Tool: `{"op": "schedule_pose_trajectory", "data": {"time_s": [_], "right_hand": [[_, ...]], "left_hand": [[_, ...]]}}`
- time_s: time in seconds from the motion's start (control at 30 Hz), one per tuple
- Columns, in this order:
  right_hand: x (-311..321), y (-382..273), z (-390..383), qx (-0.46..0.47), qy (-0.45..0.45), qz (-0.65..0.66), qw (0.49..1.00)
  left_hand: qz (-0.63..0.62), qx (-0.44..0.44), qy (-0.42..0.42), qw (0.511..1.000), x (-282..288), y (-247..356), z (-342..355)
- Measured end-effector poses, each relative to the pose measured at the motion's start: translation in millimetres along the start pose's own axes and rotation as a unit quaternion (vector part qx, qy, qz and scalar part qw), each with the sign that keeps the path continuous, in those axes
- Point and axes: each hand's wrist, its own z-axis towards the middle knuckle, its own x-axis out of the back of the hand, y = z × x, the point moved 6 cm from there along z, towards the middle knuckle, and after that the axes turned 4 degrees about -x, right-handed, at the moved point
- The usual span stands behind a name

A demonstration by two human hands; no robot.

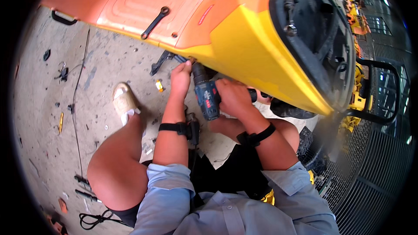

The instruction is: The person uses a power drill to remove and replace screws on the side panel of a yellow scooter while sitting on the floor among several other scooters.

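A cordless drill (207, 102) in dark blue and black points up under the lower edge of a yellow and orange machine body (252, 52). My right hand (232, 95) is closed round the drill's handle. My left hand (180, 78) is closed at the tip of the drill's chuck, with thumb and fingertips pinched on something small against the panel's underside, too hidden to name. A black double-ended wrench (154, 23) lies on the orange deck above. Dark metal parts (162, 59) lie on the floor just left of my left hand.
My bent legs frame the workspace, with a sandalled foot (124, 100) at left. A cable (76, 87) and scattered small parts lie on the concrete floor (52, 148). A yellow-and-white object (159, 85) lies near the deck. A black tubular handle (392, 95) juts at right.
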Motion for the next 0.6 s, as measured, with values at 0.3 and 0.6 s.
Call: {"op": "schedule_pose_trajectory", "data": {"time_s": [0.3,0.6], "right_hand": [[1,2,-2,0.014,-0.006,-0.02,1.0],[1,6,-2,0.018,-0.008,-0.03,0.999]], "left_hand": [[-0.162,0.134,-0.059,0.976,-16,14,-20],[-0.134,0.067,-0.049,0.987,-22,18,-16]]}}
